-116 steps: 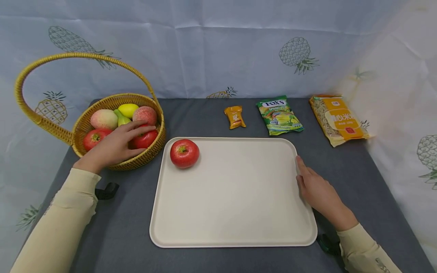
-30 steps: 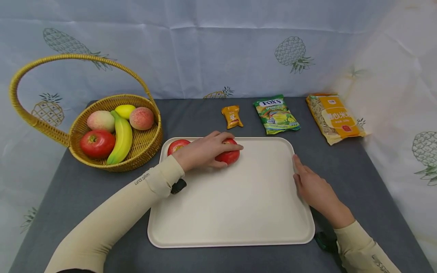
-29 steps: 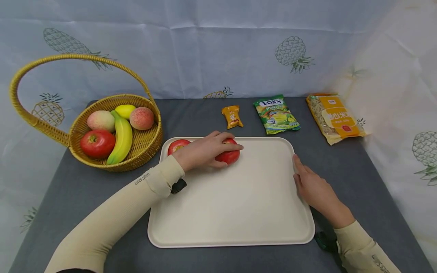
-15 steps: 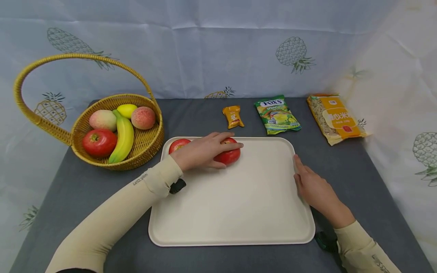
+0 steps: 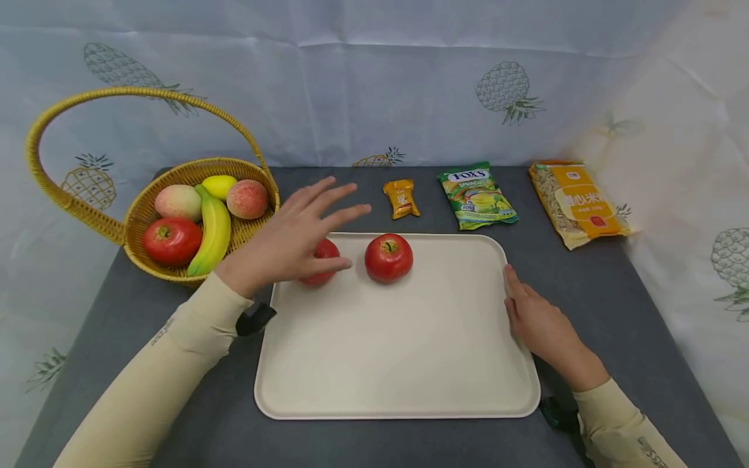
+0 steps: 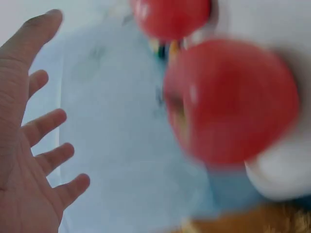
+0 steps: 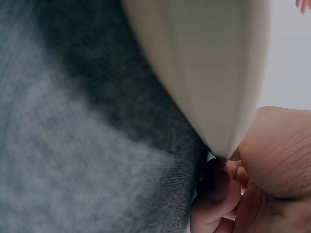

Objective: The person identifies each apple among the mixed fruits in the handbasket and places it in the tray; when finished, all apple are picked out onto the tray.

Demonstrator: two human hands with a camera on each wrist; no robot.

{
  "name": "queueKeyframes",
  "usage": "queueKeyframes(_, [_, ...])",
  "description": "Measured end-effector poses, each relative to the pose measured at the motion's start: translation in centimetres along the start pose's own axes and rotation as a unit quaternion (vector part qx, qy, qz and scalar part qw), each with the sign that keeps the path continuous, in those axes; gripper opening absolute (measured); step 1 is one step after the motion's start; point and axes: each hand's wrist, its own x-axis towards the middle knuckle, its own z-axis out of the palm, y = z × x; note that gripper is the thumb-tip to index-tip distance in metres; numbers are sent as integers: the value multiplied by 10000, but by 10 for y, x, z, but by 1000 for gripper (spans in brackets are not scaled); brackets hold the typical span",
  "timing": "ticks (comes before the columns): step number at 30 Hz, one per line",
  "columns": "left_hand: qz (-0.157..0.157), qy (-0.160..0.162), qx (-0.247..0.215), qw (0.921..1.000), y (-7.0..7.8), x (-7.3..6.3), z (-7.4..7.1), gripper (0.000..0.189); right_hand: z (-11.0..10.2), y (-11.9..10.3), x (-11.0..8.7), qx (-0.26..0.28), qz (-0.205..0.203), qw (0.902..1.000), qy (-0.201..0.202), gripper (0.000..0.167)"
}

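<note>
In the head view my left hand (image 5: 287, 237) is raised over the left back corner of the tray, fingers spread and holding nothing. It partly covers one red apple (image 5: 322, 263). A second red apple (image 5: 389, 258) sits to its right on the beige tray (image 5: 398, 351). In the left wrist view the palm and spread fingers show apart from a blurred apple (image 6: 233, 102). My right hand (image 5: 547, 325) grips the tray's right edge. In the right wrist view its fingers (image 7: 214, 213) curl at the underside of the tray rim (image 7: 218, 87).
At the back left a yellow wicker basket (image 5: 131, 227) with a tall handle holds a red apple (image 5: 172, 241), a banana (image 5: 213, 234), two peaches and a lemon (image 5: 219, 186). Behind the tray lie an orange wrapped snack (image 5: 401, 198), a green candy bag (image 5: 476, 197) and an orange-labelled bag (image 5: 579, 205).
My left hand took an apple from the basket to the tray, then let go of it beside the first apple. It has since lifted and moved left. The right hand stays at the tray edge.
</note>
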Motion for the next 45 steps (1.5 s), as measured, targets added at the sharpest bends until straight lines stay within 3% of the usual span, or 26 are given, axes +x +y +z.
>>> queueKeyframes(5, [-576,417,-86,9974,-30,-40,-20,84,0,1,0,21,53,10000,-44,70])
queueKeyframes(10, [-1355,493,-247,9892,-59,-84,-31,84,0,1,0,32,75,9999,-85,71])
queueKeyframes(17, [-2233,588,-442,9720,-92,-145,-29,78,0,2,0,58,0,10000,-12,70])
queueKeyframes(21, [-2549,503,-529,9642,-104,-168,-23,70,0,2,0,41,14,10000,0,70])
queueKeyframes(27, [-2734,185,-447,9607,-113,-180,-17,68,0,1,0,14,81,10000,-38,70])
queueKeyframes(36, [-2810,-198,-203,9593,-116,-176,-15,63,1,1,-1,28,141,9999,-78,71])
queueKeyframes(45, [-3292,-790,-316,9404,-118,-168,-21,70,1,2,0,62,155,9998,-109,72])
